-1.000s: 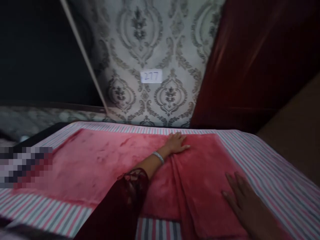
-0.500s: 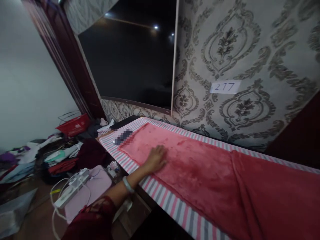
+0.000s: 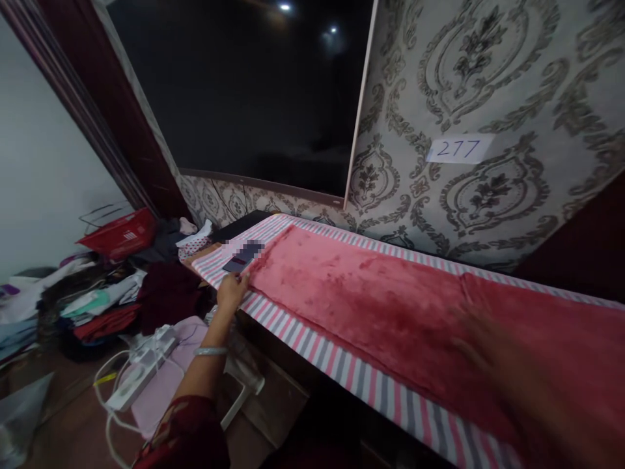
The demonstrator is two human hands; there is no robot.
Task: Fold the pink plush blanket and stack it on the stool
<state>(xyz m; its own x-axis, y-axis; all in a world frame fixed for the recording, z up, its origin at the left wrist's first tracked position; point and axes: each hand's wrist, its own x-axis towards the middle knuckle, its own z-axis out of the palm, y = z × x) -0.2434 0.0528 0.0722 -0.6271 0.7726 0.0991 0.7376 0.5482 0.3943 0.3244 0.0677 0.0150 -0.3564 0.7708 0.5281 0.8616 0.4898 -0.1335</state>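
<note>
A red plush blanket (image 3: 336,273) lies folded lengthwise on a striped cloth (image 3: 342,361) of pink, grey and white. At the blanket's near left corner is my left hand (image 3: 232,293), thumb and fingers closed on its edge; the fingertips are partly hidden. My right hand (image 3: 481,339) is blurred by motion, its fingers spread above or on the blanket near the fold line. A dark flat object (image 3: 244,256), partly pixelated, rests on the striped cloth just beyond my left hand.
A large black TV screen (image 3: 254,98) hangs on the patterned wall behind. Heaped clothes (image 3: 107,303) and a red basket (image 3: 120,233) sit at left. A white power strip (image 3: 141,371) with cables lies on a pink surface (image 3: 156,404) below my left arm.
My left hand has moved left from the blanket's middle to its near left corner and closed there. My right hand has entered from the right. The view has shifted.
</note>
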